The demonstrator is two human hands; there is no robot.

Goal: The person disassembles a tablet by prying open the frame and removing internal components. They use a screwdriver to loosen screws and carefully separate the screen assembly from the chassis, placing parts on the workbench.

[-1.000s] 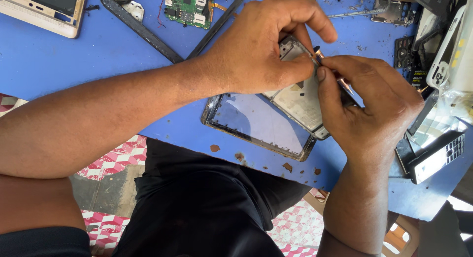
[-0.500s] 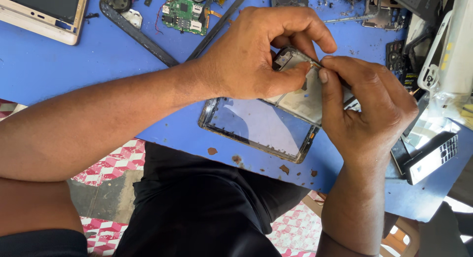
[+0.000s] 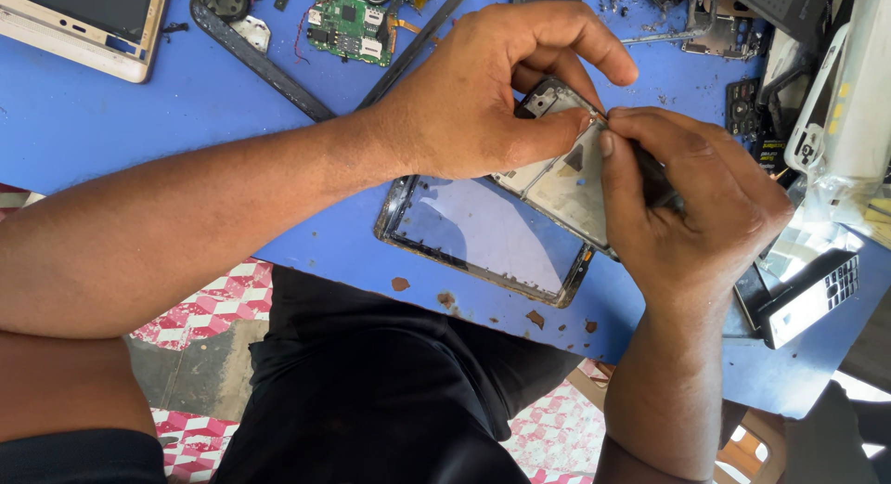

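Note:
My left hand grips a silvery phone mid-frame, thumb pressed on its upper face and fingers curled over its top edge. My right hand holds a thin dark tool, its tip touching the frame's top corner next to my left thumb. Under both hands, an empty black phone front frame with a clear screen panel lies flat on the blue table.
A green circuit board and a black bezel strip lie at the back. A white tablet sits far left. Phone parts and a keypad phone crowd the right edge. The table's near edge has chipped spots.
The view has shifted slightly, and both hands sit a little lower and further left in the picture. The tool tip stays at the same corner of the mid-frame.

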